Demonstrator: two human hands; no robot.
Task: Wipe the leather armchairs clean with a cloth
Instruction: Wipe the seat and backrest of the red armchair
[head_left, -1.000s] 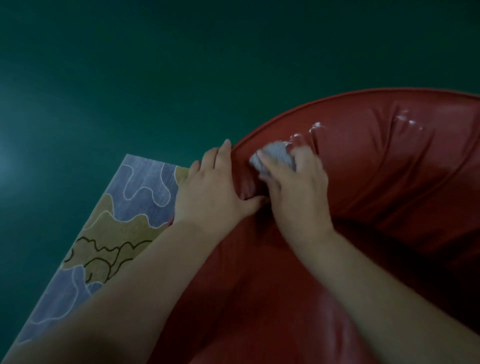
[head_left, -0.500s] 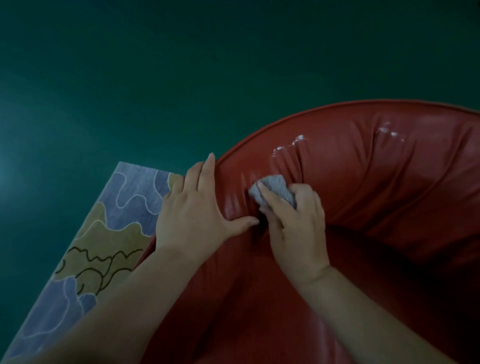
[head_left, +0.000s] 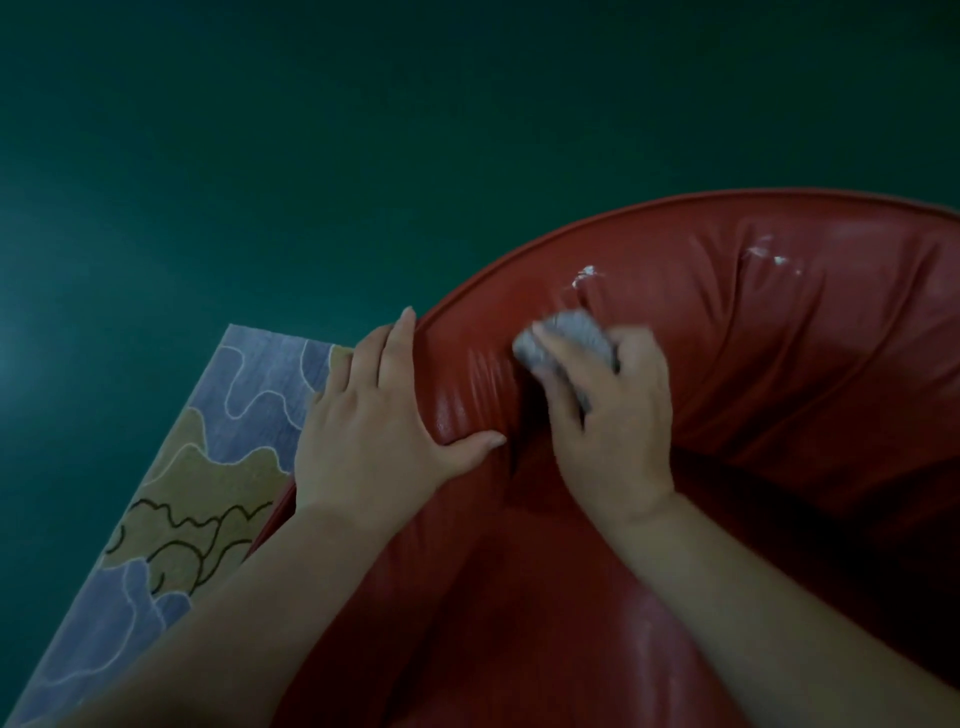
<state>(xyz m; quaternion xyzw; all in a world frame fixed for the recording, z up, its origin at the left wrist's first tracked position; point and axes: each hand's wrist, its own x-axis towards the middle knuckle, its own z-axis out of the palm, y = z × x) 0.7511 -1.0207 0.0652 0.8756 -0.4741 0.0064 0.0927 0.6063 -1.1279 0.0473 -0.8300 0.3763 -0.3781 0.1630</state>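
Armchair (head_left: 779, 389), red leather, fills the lower right of the head view; its curved, piped top edge arcs from mid-left up to the right border; padded inner back is creased into long folds, glossy where light hits. Cloth (head_left: 563, 340), small grey wad, sits on the inner back just below the top edge, pressed against the leather; somewhat blurred, so its exact shape is hard to read. R hand (head_left: 615, 415) grips the cloth w/ curled fingers, thumb laid over the near side of the wad, knuckles toward the camera; forearm runs off to the lower right. L hand (head_left: 371, 415) lies flat on the chair's rim just left of the cloth; fingers straight & together, draped over the outer side of the edge; thumb spread wide, pressing into the inner leather, tip near the R hand but not touching it; holding nothing. White flecks (head_left: 584, 275) mark the leather just above the cloth; a second patch of white flecks (head_left: 769, 257) sits further right, well apart from both hands. Rug (head_left: 208, 467), patterned in lilac & olive w/ dark wavy lines, lies on the floor beside the chair, partly under the L forearm. Floor (head_left: 260, 156), dark green, plain, takes up the upper half.
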